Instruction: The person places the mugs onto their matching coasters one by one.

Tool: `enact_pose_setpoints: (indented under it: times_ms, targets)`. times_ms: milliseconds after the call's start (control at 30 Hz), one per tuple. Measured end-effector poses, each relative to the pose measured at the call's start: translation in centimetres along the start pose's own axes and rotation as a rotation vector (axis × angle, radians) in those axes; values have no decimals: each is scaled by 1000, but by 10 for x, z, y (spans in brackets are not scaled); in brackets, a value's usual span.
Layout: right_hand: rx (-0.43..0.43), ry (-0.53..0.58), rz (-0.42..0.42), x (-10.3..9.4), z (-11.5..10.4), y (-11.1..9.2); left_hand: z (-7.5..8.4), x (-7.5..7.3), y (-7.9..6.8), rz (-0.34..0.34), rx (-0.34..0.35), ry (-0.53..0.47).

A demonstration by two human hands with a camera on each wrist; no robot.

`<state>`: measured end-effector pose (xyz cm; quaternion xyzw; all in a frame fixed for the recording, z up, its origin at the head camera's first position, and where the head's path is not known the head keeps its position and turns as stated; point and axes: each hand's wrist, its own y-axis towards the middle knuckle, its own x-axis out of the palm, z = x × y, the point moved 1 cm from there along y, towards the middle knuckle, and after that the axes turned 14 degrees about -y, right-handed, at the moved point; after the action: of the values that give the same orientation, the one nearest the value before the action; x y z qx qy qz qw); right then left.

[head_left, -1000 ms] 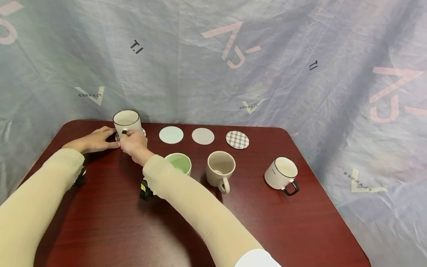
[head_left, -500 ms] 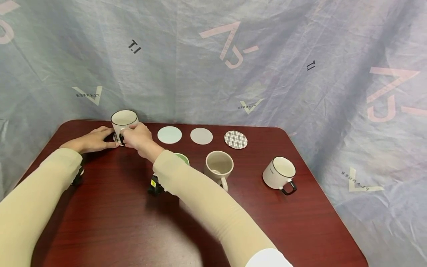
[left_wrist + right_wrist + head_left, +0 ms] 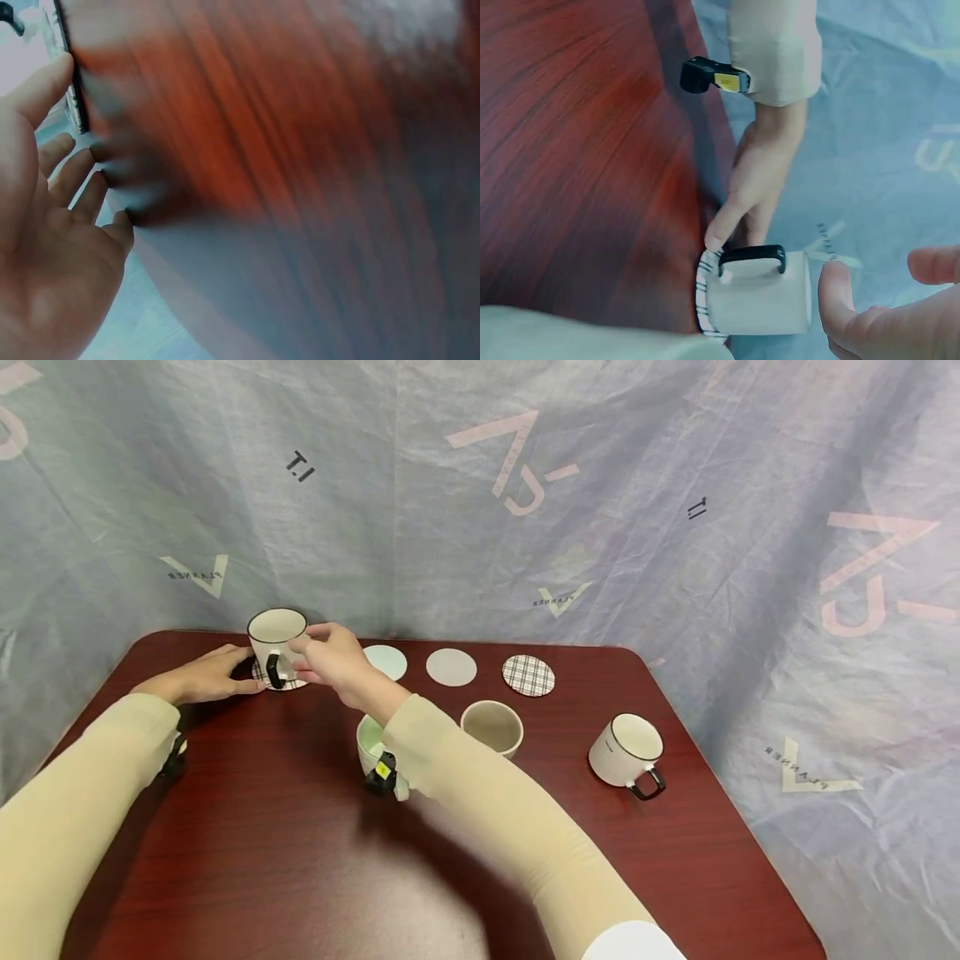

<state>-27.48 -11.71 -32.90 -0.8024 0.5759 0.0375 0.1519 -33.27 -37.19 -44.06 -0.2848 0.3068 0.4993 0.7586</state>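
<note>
A white mug [image 3: 272, 643] with a black rim and black handle stands upright on a plaid coaster [image 3: 702, 289] at the table's back left. My left hand [image 3: 206, 677] lies beside it, fingers stretched out, thumb tip right at the coaster's edge; the left wrist view shows its palm [image 3: 60, 270] and loosely spread fingers. To the mug's right is my right hand [image 3: 337, 664], holding nothing, its fingers off the handle and close to the mug's side. The right wrist view has a gap between those fingertips and the mug's rim.
Along the back lie a pale blue coaster [image 3: 387, 662], a grey coaster [image 3: 452, 667] and another plaid coaster [image 3: 528, 676]. A green-lined mug [image 3: 368, 745] and a beige mug [image 3: 492, 727] stand partly behind my right sleeve. Another white mug [image 3: 618, 758] stands at right.
My right hand has let go of the white mug's handle and moved right, away from it. The mug stays on its coaster. My left hand has stayed beside the coaster.
</note>
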Motion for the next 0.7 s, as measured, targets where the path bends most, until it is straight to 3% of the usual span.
enact_pose_setpoints:
  times_ms: [400, 700]
  targets:
    - [-86, 49, -113, -47, 4, -24, 6, -2, -10, 68, 23, -1]
    - [-143, 62, -151, -81, 9, -46, 13, -12, -29, 148, 32, -5]
